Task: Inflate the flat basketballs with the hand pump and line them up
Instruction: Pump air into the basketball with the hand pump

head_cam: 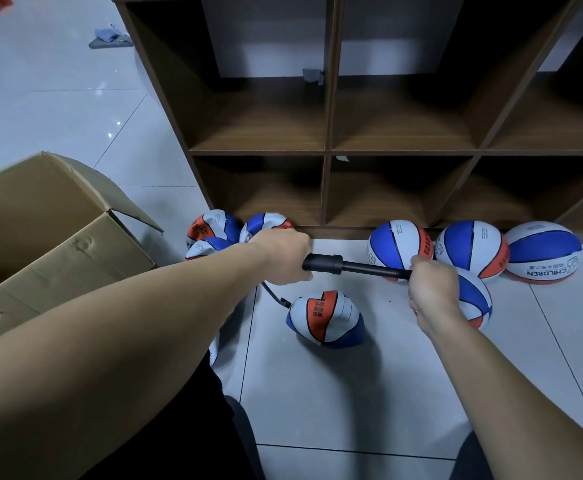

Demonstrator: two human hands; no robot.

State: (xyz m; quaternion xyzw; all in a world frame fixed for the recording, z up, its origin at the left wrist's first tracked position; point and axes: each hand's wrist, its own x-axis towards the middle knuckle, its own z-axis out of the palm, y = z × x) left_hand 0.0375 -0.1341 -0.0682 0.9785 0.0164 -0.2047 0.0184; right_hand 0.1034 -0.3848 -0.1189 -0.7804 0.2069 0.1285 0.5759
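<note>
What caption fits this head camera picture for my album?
Both hands work a black hand pump hosed to a half-flat basketball on the floor.

Box (51, 237) left of shelf (328, 152); balls (472, 249) before it

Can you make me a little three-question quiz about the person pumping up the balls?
1. True or false: the pump is held with both hands.
2. Which hand grips the thick barrel of the pump? A) left hand B) right hand C) neither
3. Fill in: the pump's hose runs to the saggy ball lying on the ____.

Key
1. True: one hand grips each end.
2. A: the left hand grips the barrel; the right hand grips the handle end of the rod.
3. Floor: that ball lies apart from the round balls lined up along the shelf.
</note>
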